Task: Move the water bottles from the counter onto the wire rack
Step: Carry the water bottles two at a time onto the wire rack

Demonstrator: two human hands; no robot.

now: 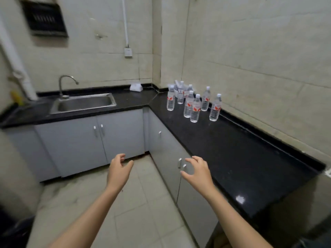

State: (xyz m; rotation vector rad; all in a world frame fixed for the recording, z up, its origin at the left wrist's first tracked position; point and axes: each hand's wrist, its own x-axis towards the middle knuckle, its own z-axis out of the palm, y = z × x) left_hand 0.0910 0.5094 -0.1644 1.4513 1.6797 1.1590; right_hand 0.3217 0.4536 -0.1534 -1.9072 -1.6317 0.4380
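Several clear water bottles [195, 109] with red labels and white caps stand upright in a cluster on the black counter [232, 151], near its far corner by the wall. My left hand [119, 170] hangs over the floor with fingers apart and holds nothing. My right hand [197, 171] is raised in front of the cabinet doors at the counter's near edge, fingers spread and curved, empty. Both hands are well short of the bottles. No wire rack is in view.
A steel sink [84, 103] with a curved tap [65, 83] sits in the left counter run. A white packet [136, 87] lies at the back corner. Grey cabinet doors [89, 140] line the space below. The tiled floor [136, 203] lies between the two runs.
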